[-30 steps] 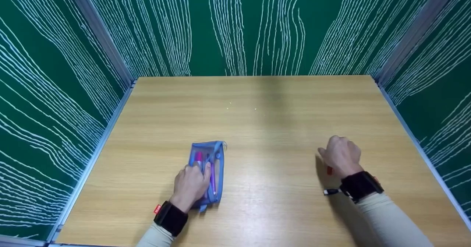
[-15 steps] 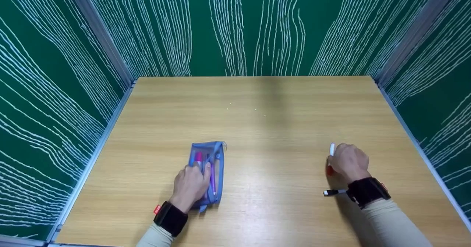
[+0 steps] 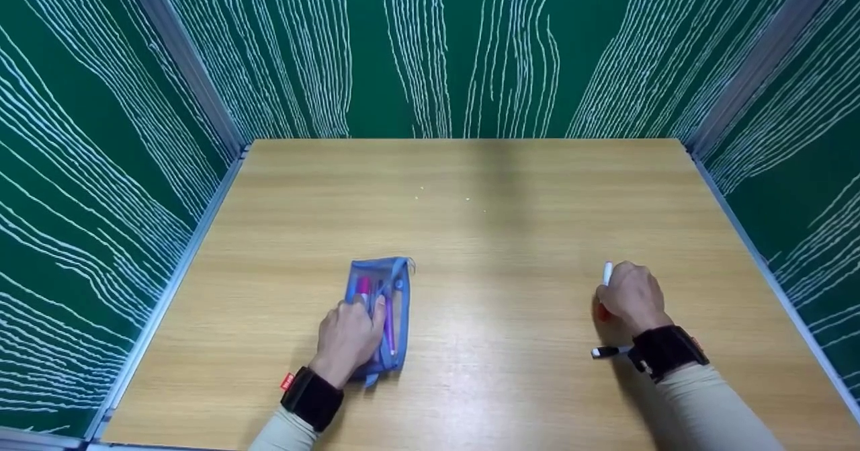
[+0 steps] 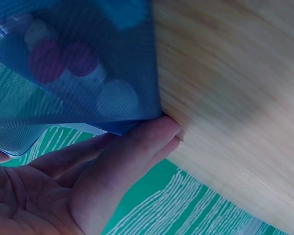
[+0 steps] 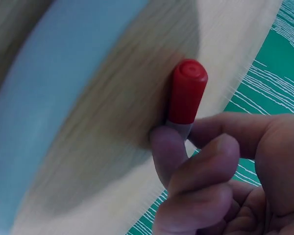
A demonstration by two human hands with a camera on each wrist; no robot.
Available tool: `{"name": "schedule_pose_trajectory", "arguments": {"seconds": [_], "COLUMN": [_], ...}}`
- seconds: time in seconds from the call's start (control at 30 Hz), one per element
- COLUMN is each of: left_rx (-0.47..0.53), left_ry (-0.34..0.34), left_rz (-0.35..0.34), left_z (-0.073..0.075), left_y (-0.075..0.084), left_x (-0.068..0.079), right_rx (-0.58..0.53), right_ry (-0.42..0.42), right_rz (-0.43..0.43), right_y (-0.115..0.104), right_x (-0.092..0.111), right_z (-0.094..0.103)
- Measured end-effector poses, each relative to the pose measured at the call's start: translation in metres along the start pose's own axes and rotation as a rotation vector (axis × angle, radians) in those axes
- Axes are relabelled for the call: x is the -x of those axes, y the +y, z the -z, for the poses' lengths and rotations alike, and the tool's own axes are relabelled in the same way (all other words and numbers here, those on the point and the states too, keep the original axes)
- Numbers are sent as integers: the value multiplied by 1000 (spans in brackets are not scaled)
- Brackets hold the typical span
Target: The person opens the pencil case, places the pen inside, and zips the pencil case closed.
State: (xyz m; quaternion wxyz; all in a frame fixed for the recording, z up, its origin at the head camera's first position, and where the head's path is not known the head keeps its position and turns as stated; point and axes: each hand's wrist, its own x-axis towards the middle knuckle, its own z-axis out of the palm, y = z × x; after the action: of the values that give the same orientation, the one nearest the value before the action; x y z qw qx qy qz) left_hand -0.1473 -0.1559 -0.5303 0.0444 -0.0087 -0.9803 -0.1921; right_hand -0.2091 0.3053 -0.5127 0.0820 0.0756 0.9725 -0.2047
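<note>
A blue see-through mesh pencil case (image 3: 402, 316) lies on the table, with pink and purple pens showing inside. My left hand (image 3: 348, 335) grips it from its left side; in the left wrist view, fingers (image 4: 137, 152) curl against the lower edge of the case (image 4: 137, 58). Farther right, my right hand (image 3: 630, 296) pinches a white marker (image 3: 607, 273) with a red end. That red end (image 5: 188, 93) sticks out between thumb and fingers in the right wrist view, close to the tabletop. Beneath the right wrist lies a black-capped marker (image 3: 608, 352), partly hidden by the wristband.
The wooden table (image 3: 470, 249) is bounded by green panels (image 3: 376, 54) with white lines at the back and both sides. Several tiny pale specks (image 3: 467, 199) lie toward the back. A blurred pale-blue band (image 5: 54, 98) crosses the right wrist view up close.
My right hand has shifted slightly right and toward me since a second ago, and the white end of its marker has come into view. The left hand and pencil case have stayed put.
</note>
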Motion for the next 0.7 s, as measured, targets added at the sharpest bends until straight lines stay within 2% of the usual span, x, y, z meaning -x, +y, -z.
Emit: {"name": "schedule_pose_trajectory", "arguments": {"seconds": [0.17,0.37,0.57,0.7], "left_rx": [-2,-11,-6,-10], "left_ry": [2,19,-3,-6], "left_rz": [-6,-10,0,0], "left_z": [0,0,1,1], "left_y": [0,0,-1,0], "left_x": [0,0,1,0], "right_rx": [-34,-35,-41,-40], "right_ry": [-17,-4,-40,-7], "right_rz": [-11,29,5,17], "right_y": [-1,-5,-11,-13], "right_x": [0,1,2,3], "right_z": [0,3,4,2]}}
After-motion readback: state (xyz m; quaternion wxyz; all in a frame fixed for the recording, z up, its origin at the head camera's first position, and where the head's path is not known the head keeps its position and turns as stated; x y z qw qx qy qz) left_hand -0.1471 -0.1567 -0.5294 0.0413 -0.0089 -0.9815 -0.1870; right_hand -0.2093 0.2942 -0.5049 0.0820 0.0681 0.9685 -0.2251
